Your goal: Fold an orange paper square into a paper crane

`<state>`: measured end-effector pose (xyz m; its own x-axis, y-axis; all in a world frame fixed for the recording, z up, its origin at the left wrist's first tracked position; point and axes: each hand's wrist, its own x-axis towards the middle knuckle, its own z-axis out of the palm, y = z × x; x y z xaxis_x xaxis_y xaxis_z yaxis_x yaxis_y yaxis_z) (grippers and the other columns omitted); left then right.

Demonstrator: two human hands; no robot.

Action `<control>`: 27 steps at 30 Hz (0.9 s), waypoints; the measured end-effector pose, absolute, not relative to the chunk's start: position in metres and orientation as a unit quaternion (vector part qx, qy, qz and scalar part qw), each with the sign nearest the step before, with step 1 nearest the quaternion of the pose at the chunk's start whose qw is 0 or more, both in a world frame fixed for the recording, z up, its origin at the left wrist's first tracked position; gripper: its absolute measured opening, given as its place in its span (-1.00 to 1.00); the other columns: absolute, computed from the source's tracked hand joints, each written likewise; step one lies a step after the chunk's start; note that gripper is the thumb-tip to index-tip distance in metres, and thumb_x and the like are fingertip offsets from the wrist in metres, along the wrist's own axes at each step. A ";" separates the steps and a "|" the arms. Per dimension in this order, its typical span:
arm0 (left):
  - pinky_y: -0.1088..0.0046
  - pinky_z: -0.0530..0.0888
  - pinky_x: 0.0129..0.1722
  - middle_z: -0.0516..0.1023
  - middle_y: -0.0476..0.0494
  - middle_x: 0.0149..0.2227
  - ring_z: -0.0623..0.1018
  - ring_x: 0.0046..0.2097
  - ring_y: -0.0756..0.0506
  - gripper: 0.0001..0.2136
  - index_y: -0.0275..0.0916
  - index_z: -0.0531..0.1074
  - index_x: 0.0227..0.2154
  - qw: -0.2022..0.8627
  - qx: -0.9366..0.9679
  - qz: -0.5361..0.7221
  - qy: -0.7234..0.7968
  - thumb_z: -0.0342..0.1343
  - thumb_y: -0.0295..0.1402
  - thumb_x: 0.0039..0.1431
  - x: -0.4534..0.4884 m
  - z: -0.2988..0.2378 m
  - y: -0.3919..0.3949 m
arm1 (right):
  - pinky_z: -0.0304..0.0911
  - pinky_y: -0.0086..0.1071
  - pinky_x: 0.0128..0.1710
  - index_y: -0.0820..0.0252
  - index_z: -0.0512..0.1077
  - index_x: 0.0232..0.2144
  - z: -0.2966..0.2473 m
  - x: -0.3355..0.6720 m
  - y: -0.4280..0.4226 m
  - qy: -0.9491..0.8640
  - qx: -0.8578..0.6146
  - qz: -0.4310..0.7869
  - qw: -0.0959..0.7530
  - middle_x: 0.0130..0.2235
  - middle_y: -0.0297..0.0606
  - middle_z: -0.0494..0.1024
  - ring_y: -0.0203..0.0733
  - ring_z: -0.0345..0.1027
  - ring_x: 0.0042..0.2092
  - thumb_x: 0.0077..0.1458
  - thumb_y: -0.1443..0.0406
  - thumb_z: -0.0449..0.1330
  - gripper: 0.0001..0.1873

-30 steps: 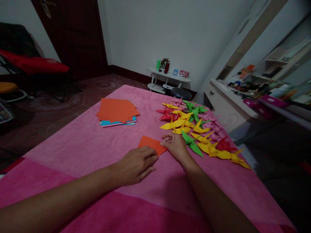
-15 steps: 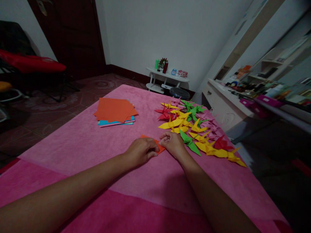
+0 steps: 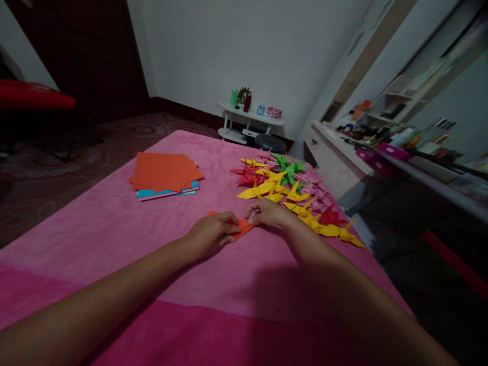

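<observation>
A small folded piece of orange origami paper (image 3: 244,229) lies on the pink tablecloth (image 3: 206,284) in front of me. My left hand (image 3: 210,235) holds it down from the left, fingers resting on its surface and covering much of it. At the paper's right corner, my right hand (image 3: 266,213) has its fingertips pinched together on the edge. Just beyond my right hand lie folded paper cranes, among them yellow ones (image 3: 256,190), green ones (image 3: 287,169) and a red one (image 3: 332,216).
A stack of square orange sheets (image 3: 163,172) over blue ones (image 3: 147,193) sits at the table's left. Behind the table stand a white shelf (image 3: 251,116) and a round dark stool (image 3: 270,143). A cluttered dresser (image 3: 339,157) is at the right.
My view has turned slightly right, so the table's things sit further left. My left fingers have straightened over the paper, and my right hand has turned at its right corner.
</observation>
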<state>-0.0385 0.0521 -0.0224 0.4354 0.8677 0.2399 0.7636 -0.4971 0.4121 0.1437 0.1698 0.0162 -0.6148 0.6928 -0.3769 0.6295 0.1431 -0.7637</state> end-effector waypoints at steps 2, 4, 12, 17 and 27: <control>0.44 0.43 -0.16 0.48 -0.10 -0.07 0.51 -0.12 -0.09 -0.74 -0.10 0.51 -0.07 0.122 0.840 0.206 0.487 0.08 -0.38 0.19 -0.038 -0.022 0.052 | 0.09 -0.51 -0.54 0.29 0.49 -0.52 0.016 0.146 0.173 -0.767 -0.443 0.464 0.018 -0.63 -0.46 0.39 -0.39 0.20 -0.57 -0.24 0.54 0.23 -0.85; 0.45 0.43 -0.15 0.49 -0.10 -0.07 0.51 -0.10 -0.09 -0.73 -0.10 0.51 -0.07 0.120 0.842 0.202 0.486 0.08 -0.39 0.19 -0.038 -0.022 0.052 | 0.05 -0.51 -0.56 0.28 0.49 -0.54 0.014 0.148 0.175 -0.780 -0.447 0.438 0.007 -0.64 -0.47 0.36 -0.39 0.17 -0.58 -0.24 0.51 0.26 -0.88; 0.47 0.42 -0.19 0.50 -0.09 -0.09 0.52 -0.10 -0.09 -0.75 -0.07 0.51 -0.09 0.099 0.849 0.187 0.485 0.06 -0.37 0.20 -0.035 -0.020 0.051 | 0.07 -0.50 -0.52 0.23 0.50 -0.51 0.012 0.153 0.175 -0.822 -0.459 0.336 -0.017 -0.58 -0.43 0.45 -0.36 0.27 -0.52 -0.25 0.46 0.33 -0.86; 0.49 0.42 -0.23 0.51 -0.08 -0.07 0.52 -0.09 -0.08 -0.74 -0.02 0.51 -0.08 0.098 0.843 0.190 0.493 0.08 -0.34 0.20 -0.038 -0.023 0.051 | 0.03 -0.45 -0.48 0.19 0.47 -0.57 0.016 0.151 0.160 -0.843 -0.485 0.233 -0.007 -0.53 -0.36 0.48 -0.31 0.28 -0.47 -0.25 0.43 0.36 -0.86; 0.50 0.42 -0.24 0.53 -0.11 -0.10 0.52 -0.15 -0.05 -0.81 -0.10 0.59 -0.28 0.124 0.822 0.279 0.480 0.05 -0.33 0.21 -0.040 -0.027 0.041 | 0.02 -0.41 -0.40 0.12 0.50 -0.40 0.029 0.143 0.134 -0.862 -0.486 0.142 0.021 -0.36 -0.29 0.53 -0.23 0.33 -0.32 -0.13 0.43 0.26 -0.83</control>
